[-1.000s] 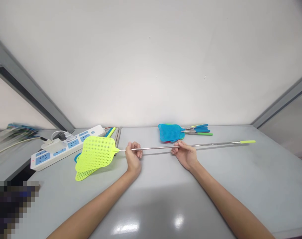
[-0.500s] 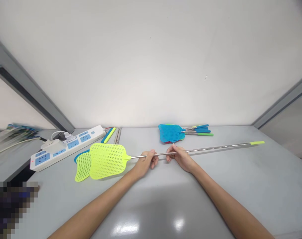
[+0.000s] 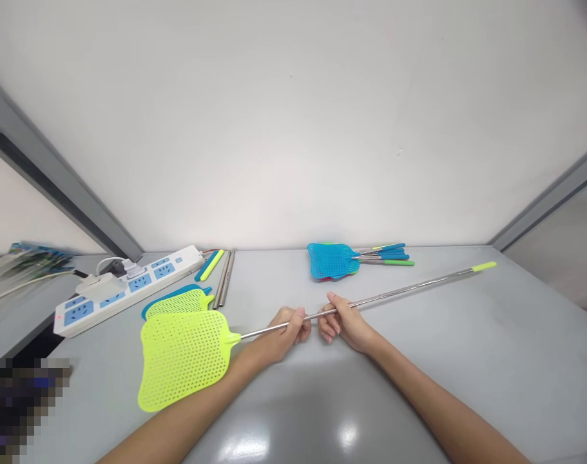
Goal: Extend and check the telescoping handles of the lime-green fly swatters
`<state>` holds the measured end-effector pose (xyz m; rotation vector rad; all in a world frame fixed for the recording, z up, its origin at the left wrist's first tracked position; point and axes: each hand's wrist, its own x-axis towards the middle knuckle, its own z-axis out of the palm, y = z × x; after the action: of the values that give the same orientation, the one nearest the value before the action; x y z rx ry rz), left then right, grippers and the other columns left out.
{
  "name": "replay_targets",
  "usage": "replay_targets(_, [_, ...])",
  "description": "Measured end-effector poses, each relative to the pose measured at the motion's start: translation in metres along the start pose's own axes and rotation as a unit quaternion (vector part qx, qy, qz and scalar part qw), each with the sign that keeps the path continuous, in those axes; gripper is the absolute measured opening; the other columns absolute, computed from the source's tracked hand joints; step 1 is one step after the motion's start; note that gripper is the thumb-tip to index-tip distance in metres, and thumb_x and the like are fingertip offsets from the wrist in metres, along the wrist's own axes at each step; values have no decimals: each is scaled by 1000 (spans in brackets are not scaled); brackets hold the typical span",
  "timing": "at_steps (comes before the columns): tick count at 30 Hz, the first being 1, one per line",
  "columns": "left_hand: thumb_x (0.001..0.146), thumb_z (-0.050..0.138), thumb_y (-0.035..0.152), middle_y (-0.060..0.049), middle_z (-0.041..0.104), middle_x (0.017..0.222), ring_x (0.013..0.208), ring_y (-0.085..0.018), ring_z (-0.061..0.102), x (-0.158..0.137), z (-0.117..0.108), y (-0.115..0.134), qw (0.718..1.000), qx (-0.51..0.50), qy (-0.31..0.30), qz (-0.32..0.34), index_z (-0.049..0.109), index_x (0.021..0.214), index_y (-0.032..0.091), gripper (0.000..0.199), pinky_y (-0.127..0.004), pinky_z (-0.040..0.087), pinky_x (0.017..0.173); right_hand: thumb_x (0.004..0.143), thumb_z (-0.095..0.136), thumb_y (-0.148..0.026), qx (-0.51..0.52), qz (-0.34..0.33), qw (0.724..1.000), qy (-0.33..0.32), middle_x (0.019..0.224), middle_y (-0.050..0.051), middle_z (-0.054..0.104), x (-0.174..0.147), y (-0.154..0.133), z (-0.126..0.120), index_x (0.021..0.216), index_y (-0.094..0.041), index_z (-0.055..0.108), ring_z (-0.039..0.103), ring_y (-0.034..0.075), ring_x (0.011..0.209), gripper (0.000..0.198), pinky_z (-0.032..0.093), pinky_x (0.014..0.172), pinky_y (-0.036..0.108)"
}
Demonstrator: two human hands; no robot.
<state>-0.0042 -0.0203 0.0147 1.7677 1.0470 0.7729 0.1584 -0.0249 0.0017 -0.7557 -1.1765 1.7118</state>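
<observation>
A yellow-green fly swatter (image 3: 184, 357) with a long, extended metal rod is held out over the table in both hands. My left hand (image 3: 286, 332) is closed round the rod near the perforated head, thumb on top. Just to its right, my right hand (image 3: 344, 322) grips the same rod between thumb and fingers. The yellow handle tip (image 3: 484, 266) points to the far right, higher in view than the head. The swatter's head overlaps my left forearm and partly covers a loose yellow swatter head (image 3: 180, 303), under which lies a blue swatter head (image 3: 151, 303).
Blue and other coloured fly swatters (image 3: 334, 260) lie stacked near the wall. Left of them are two metal rods (image 3: 224, 277) and blue and yellow handles (image 3: 212, 265). A white power strip (image 3: 129, 290) with plugs runs along the left edge. Plastic packaging (image 3: 27, 270) lies beyond.
The swatter's head has swung down and left toward me, uncovering more of the loose heads. Its handle end has moved left and slightly up. Both hands have come down a little.
</observation>
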Motion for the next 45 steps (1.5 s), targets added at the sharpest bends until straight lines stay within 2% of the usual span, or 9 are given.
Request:
replay_targets(3, [83, 28, 38, 1, 47, 50, 57, -14, 45, -6, 1, 5, 998, 20, -57, -4, 47, 48, 20, 44, -23, 36, 66, 81, 31, -47, 2, 13, 1000, -21, 32, -2, 40, -1, 3, 8, 32, -18, 37, 45, 11, 34, 57, 36, 45, 26])
replay_targets(11, [83, 18, 43, 0, 41, 36, 40, -12, 43, 11, 9, -7, 992, -102, -75, -17, 42, 40, 18, 55, -25, 34, 49, 80, 31, -50, -31, 14, 999, -3, 36, -1, 44, 3, 8, 12, 37, -16, 46, 47, 11, 38, 57, 37, 48, 26])
replay_targets(15, [82, 22, 44, -3, 48, 36, 42, -14, 49, 18, 9, -2, 988, -149, -46, -15, 44, 39, 18, 54, -25, 37, 49, 79, 33, -51, -42, 22, 999, -5, 44, 2, 51, 4, 7, 11, 42, -16, 50, 49, 12, 44, 55, 38, 53, 26])
replay_targets(22, [80, 30, 43, 0, 43, 33, 37, -13, 43, 20, 6, -2, 985, -169, -25, -26, 46, 41, 17, 50, -26, 36, 50, 79, 40, -45, 26, 26, 999, 12, 43, 0, 46, 4, 2, 11, 46, -15, 52, 48, 12, 44, 47, 37, 53, 27])
replay_targets(24, [81, 28, 43, 0, 42, 34, 37, -12, 41, 20, 4, -5, 980, -199, 0, -26, 47, 44, 17, 49, -25, 34, 48, 79, 41, -44, 42, 29, 998, 20, 42, -1, 45, 5, 2, 9, 46, -14, 52, 48, 12, 43, 46, 35, 52, 26])
replay_targets(26, [81, 25, 43, 1, 41, 35, 36, -11, 38, 22, 2, -7, 968, -241, 67, -14, 47, 45, 17, 50, -24, 31, 45, 79, 43, -42, 56, 29, 998, 24, 41, -1, 44, 6, 3, 8, 45, -14, 51, 48, 11, 42, 45, 33, 51, 26])
replay_targets(31, [82, 19, 42, 2, 32, 33, 36, -10, 32, 25, -5, -7, 906, -339, 253, 14, 40, 41, 18, 53, -23, 26, 42, 78, 48, -38, 105, 21, 993, 49, 39, -3, 40, 7, 2, 5, 40, -15, 45, 45, 10, 40, 44, 29, 49, 26])
replay_targets(36, [82, 21, 39, 2, 33, 34, 39, -10, 32, 23, -3, -8, 909, -326, 258, 21, 41, 41, 18, 50, -23, 27, 44, 76, 52, -35, 114, 3, 990, 84, 28, -5, 27, 6, 1, 6, 30, -17, 34, 40, 10, 35, 52, 24, 45, 26])
replay_targets(45, [84, 22, 37, 1, 36, 36, 41, -10, 35, 19, -1, -14, 944, -179, 278, 9, 42, 40, 17, 52, -24, 28, 47, 79, 47, -36, 110, -25, 991, 74, 30, -4, 31, 8, 3, 4, 30, -17, 38, 40, 10, 36, 53, 27, 46, 27])
